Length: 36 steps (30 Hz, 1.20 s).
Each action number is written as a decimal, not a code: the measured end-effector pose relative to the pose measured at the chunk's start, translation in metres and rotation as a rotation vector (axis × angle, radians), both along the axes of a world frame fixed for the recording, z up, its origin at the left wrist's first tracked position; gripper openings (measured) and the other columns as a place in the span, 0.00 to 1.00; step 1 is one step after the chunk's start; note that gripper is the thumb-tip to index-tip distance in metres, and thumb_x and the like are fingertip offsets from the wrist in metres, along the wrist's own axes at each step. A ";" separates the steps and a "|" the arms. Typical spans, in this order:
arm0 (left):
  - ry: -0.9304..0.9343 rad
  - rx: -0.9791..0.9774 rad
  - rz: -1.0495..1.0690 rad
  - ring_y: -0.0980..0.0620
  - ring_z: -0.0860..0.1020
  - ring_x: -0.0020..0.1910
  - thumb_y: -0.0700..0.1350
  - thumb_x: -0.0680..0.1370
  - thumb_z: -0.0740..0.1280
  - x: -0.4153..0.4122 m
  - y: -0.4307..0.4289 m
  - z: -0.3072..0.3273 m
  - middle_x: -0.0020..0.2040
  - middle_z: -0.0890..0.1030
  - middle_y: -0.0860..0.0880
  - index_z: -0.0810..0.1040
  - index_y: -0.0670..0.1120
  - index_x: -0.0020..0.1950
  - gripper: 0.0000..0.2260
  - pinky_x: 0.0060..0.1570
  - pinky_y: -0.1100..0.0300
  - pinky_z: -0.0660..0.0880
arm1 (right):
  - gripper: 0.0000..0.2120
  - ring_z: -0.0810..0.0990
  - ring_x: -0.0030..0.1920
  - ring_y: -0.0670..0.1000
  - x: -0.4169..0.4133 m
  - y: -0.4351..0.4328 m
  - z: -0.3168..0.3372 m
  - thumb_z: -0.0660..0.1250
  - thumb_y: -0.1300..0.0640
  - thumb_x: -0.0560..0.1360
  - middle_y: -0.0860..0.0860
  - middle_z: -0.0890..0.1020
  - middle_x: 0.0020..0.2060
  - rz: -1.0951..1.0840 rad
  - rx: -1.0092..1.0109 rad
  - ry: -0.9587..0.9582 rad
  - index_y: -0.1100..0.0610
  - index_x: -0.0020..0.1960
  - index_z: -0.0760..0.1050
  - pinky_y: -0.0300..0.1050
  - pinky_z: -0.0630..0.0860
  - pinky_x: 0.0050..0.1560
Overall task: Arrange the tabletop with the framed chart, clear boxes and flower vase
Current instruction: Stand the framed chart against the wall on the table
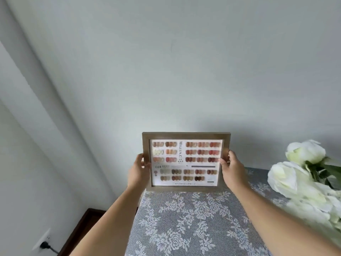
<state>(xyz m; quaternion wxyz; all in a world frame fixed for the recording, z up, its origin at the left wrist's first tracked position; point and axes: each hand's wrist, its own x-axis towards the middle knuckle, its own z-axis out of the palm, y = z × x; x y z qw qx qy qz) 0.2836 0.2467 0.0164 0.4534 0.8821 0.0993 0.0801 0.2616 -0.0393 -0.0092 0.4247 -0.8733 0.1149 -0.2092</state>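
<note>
1. The framed chart (186, 161) is a landscape rectangle with a plain grey-brown wooden border around a white printed sheet.
2. The sheet carries rows of small oval swatches in nudes, pinks, reds, browns and a few pale greens, grouped in short clusters; a vertical line of lettering runs down the upper middle, and "024" is printed at the left, halfway down. The finer print is too blurred to read.
3. The chart stands upright, facing the camera, at the far left end of the table, close to the wall (184, 61); its lower edge sits at the cloth, though whether it rests there cannot be told.
4. The left hand (137, 170) clasps the left side of the frame, thumb on the front, fingers wrapped behind.
5. The right hand (232, 169) grips the right side likewise, thumb lying over the front edge.
6. The table is covered by a grey lace tablecloth (184, 222) patterned with white roses and leaves.
7. White flowers (299, 174) with green leaves lean in from the right, apart from the frame.
8. The wall is pale and bare; at lower left a wall socket (43, 241) holds a black plug, beside dark wooden furniture (81, 231).
</note>
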 end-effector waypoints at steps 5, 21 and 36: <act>-0.001 -0.072 -0.075 0.48 0.78 0.42 0.39 0.74 0.62 0.075 -0.013 -0.014 0.39 0.78 0.58 0.71 0.56 0.47 0.10 0.43 0.54 0.76 | 0.10 0.80 0.40 0.56 0.046 -0.008 -0.008 0.63 0.60 0.76 0.57 0.82 0.45 -0.109 0.011 -0.027 0.59 0.57 0.70 0.51 0.78 0.41; 0.071 -0.040 -0.179 0.49 0.78 0.42 0.42 0.76 0.62 0.116 -0.018 -0.074 0.42 0.77 0.56 0.69 0.58 0.47 0.09 0.43 0.54 0.74 | 0.07 0.80 0.40 0.55 0.065 -0.011 -0.049 0.62 0.58 0.77 0.55 0.82 0.44 -0.158 -0.040 0.087 0.58 0.54 0.70 0.48 0.76 0.38; 0.179 -0.016 -0.242 0.43 0.78 0.54 0.45 0.75 0.65 0.109 -0.016 -0.063 0.56 0.79 0.45 0.64 0.50 0.66 0.21 0.55 0.47 0.75 | 0.22 0.79 0.54 0.57 0.059 -0.006 -0.044 0.64 0.55 0.76 0.55 0.79 0.58 -0.107 0.029 0.215 0.53 0.68 0.62 0.57 0.78 0.52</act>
